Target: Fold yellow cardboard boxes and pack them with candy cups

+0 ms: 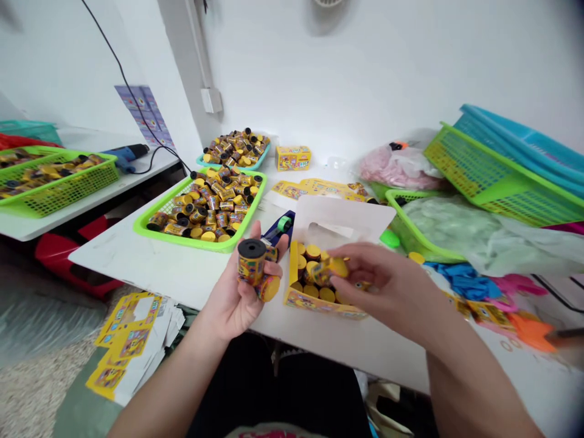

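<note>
**Small tubs going into a yellow box**

While the left hand grips two small yellow-labelled tubs as ready stock, the right hand pinches another yellow-capped tub just above the open yellow cardboard box on the white tabletop. That box holds rows of upright tubs; the green plastic basket behind holds loose ones.

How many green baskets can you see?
4 for sure. One full of little tubs sits left of the open box. One is far left on the other table. One holds plastic bags at right. One leans behind it. More may be hidden.
</note>
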`<state>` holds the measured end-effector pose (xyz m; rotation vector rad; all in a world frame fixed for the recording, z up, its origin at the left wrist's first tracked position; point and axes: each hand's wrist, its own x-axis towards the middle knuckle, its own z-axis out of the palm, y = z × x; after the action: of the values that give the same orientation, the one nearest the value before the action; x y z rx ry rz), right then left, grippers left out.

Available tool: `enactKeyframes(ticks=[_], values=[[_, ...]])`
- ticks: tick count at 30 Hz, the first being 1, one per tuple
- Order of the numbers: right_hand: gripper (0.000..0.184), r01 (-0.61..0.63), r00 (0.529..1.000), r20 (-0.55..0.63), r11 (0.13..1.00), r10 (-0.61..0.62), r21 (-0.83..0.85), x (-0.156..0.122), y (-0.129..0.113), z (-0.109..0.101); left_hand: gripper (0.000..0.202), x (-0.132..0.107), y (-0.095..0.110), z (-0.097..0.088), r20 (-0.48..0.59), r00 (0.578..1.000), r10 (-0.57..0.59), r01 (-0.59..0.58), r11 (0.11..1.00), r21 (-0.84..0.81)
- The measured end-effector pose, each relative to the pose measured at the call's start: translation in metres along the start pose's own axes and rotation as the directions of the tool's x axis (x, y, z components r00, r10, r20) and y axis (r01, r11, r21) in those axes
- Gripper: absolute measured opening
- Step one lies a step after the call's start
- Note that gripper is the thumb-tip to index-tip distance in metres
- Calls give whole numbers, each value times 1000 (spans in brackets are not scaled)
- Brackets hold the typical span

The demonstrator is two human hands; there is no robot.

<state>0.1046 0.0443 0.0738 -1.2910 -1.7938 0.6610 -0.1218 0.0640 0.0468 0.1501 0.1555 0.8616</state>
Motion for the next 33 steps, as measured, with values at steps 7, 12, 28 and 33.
enactKeyframes(ticks=[7,12,28,33], values=[[37,64,992,114,990,-50,-127,-5,9,29,69,-6,-7,-1,13,999,41,-41,998,45],[50,284,945,-128,949,-302,-139,-20,-22,33,70,-2,-25,5,-82,988,129,-110,972,208],[43,32,999,13,961,-30,-274,-12,14,-4,14,-3,-26,15,-110,966,234,-202,949,242],[9,85,979,204,905,2,-416,-9,12,3,27,-4,-30,16,-71,985,160,-141,965,223]])
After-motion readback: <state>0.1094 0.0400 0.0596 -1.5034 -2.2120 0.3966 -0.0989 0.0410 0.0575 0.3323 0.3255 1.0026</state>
